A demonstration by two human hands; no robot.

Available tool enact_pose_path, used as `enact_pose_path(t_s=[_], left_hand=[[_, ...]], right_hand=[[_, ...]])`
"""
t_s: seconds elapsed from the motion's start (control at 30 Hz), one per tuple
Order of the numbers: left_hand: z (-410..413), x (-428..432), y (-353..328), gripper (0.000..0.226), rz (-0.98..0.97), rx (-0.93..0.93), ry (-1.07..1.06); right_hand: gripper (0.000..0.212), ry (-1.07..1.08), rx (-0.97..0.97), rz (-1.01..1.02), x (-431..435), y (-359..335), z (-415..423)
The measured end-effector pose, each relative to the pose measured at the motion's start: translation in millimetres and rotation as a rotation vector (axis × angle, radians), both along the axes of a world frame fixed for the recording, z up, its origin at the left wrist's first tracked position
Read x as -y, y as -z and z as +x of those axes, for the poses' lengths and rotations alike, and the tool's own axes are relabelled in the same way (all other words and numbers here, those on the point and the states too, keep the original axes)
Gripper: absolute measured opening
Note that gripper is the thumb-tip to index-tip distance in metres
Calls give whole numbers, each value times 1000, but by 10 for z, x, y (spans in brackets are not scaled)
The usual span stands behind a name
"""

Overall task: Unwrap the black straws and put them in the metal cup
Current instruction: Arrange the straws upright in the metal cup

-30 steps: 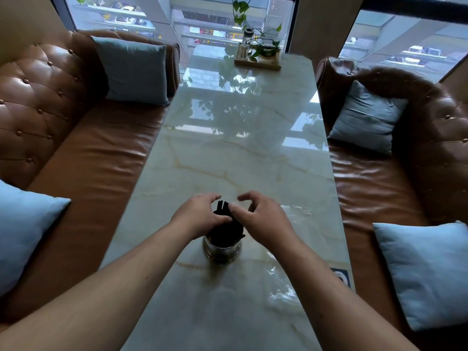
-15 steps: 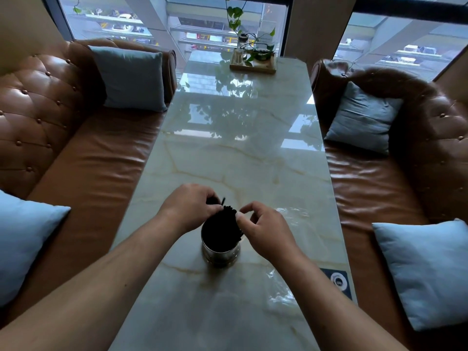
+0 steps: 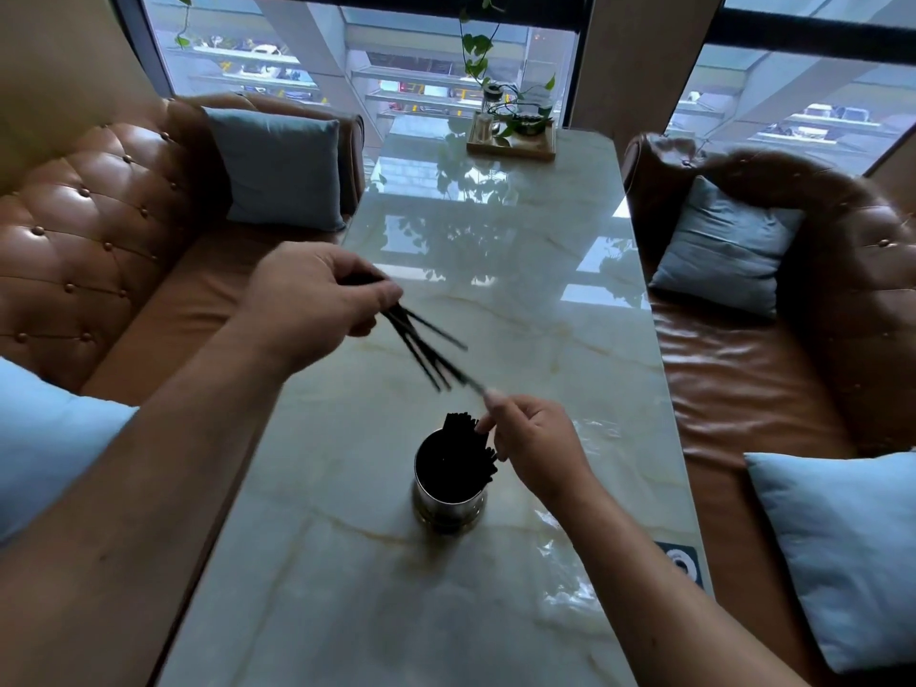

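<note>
A round metal cup (image 3: pixel 448 498) stands on the marble table (image 3: pixel 376 602), packed with many black straws (image 3: pixel 461 448) that lean to its right side. My left hand (image 3: pixel 312 295) is raised above and left of the cup, closed on a few black straws (image 3: pixel 421 349) that fan down and to the right. My right hand (image 3: pixel 535 438) is just right of the cup's rim; its thumb and forefinger pinch the lower tip of one of those straws. Motion blur smears the held straws.
Clear plastic wrappers (image 3: pixel 570 582) lie on the table to the right of the cup. A wooden tray with plants (image 3: pixel 510 141) sits at the far end. Brown leather sofas (image 3: pixel 99 225) with blue cushions (image 3: pixel 728 245) flank the table on both sides.
My left hand has risen up and to the left from the cup's rim, bringing a few black straws with it. My right hand shifted from the cup's top to pinch one straw's tip.
</note>
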State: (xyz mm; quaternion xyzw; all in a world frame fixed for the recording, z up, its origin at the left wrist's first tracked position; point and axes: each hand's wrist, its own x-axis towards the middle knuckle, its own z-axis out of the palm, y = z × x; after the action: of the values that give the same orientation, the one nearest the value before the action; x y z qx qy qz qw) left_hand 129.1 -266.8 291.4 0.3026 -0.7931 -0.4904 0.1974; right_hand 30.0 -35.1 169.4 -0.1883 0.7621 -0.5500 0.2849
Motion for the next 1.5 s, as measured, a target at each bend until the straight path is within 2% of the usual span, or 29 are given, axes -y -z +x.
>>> enact_pose_path(t_s=[0.07, 0.13, 0.2, 0.27, 0.33, 0.37, 0.43, 0.5, 0.57, 0.6, 0.67, 0.8, 0.87, 0.93, 1.0, 1.1, 1.27, 1.37, 1.5], left_hand=[[10, -36, 63, 13, 80, -183, -154], [1, -116, 203, 8, 165, -300, -281], [-9, -261, 407, 5, 273, -333, -307], [5, -484, 649, 6, 431, -311, -265], [48, -727, 857, 11, 680, -298, -241], [70, -832, 941, 16, 814, -306, -246], [108, -978, 1083, 16, 1006, -316, -280], [141, -1051, 1190, 7, 1095, -286, -294], [165, -1067, 1281, 8, 1129, -213, -246], [177, -1048, 1331, 12, 1105, -144, -207], [208, -961, 1438, 25, 935, 30, -147], [229, -660, 1643, 31, 333, 331, -113], [177, -566, 1683, 38, 133, 451, -18], [71, -537, 1697, 51, -6, 530, 91], [-53, -547, 1703, 58, -80, 544, 172], [-199, -574, 1683, 53, -171, 558, 256], [-279, -603, 1607, 26, -341, 545, 309], [-266, -568, 1528, 22, -397, 507, 306], [-231, -469, 1240, 21, -440, 456, 289]], right_hand=[[67, -53, 241, -120, -7, -73, 12], [72, -124, 337, -138, 4, -127, 29], [78, -187, 466, -126, 68, -174, 68], [92, -190, 680, -186, 145, -228, 98], [95, -97, 842, -333, 190, -277, 61], [90, -25, 880, -403, 202, -295, 19], [60, 112, 849, -459, 195, -321, -77], [27, 149, 654, -356, 181, -331, -146], [22, 133, 379, -215, 152, -325, -195], [24, 124, 265, -171, 135, -325, -219], [26, 104, 96, -131, 89, -334, -258], [24, -44, -212, 76, 110, -206, -157], [19, -179, -340, 251, 148, -89, -31], [27, -261, -400, 366, 144, 20, 44], [35, -192, -368, 349, 80, 87, 36], [40, -96, -326, 312, -36, 167, -25], [37, -50, -278, 311, -181, 248, -59], [36, -13, -283, 292, -192, 252, -64], [23, 15, -315, 273, -157, 241, -62]])
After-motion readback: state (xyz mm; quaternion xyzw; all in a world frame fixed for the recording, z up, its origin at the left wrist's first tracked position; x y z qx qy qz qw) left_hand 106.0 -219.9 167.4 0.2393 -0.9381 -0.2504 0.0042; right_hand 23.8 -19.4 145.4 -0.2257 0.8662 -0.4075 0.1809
